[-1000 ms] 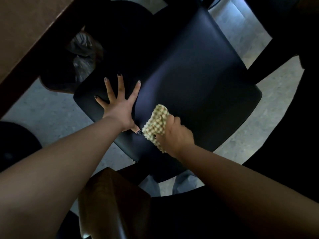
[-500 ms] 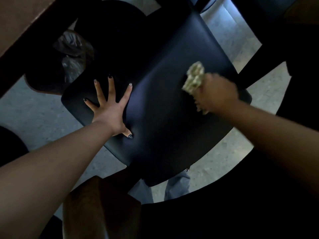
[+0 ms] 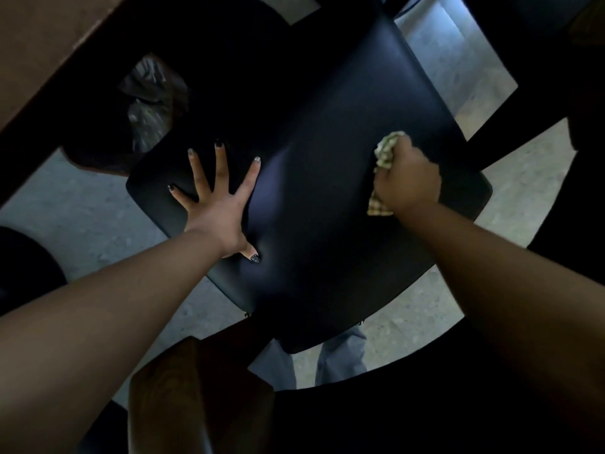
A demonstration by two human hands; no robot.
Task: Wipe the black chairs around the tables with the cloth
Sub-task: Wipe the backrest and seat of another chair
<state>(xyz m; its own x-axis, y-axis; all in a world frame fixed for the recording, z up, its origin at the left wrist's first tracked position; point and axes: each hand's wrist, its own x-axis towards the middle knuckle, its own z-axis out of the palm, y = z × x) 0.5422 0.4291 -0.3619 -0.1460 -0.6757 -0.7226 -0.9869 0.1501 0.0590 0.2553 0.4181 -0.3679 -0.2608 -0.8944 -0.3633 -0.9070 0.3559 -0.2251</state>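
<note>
Seen from above in dim light, a brown table (image 3: 42,44) is cut off at the upper left corner, and beyond the left hand, under the table edge, a bin lined with a crumpled plastic bag (image 3: 149,103) is half lost in shadow. The left hand (image 3: 217,204) lies flat on the left part of the black chair seat (image 3: 327,208), fingers spread wide and straight, thumb tucked toward the wrist, dark polish on the nails. The seat fills the middle of the view as a tilted rounded square, one corner pointing toward the person, its far portion fading into darkness so its back edge is hard to make out. Below the hands, blue trouser legs (image 3: 340,358) show under the seat's near corner, partly hidden by it. The right hand (image 3: 407,181) curls around the checked cloth (image 3: 388,152) near the seat's right corner; the cloth is bunched, mostly hidden in the fist, with ends poking out above and below the knuckles. Compared with half a second earlier, the right hand and cloth have drawn back slightly toward the person, while the left hand has kept its place. Right of that hand, a dark chair frame (image 3: 491,139) crosses the pale floor (image 3: 458,70).
</note>
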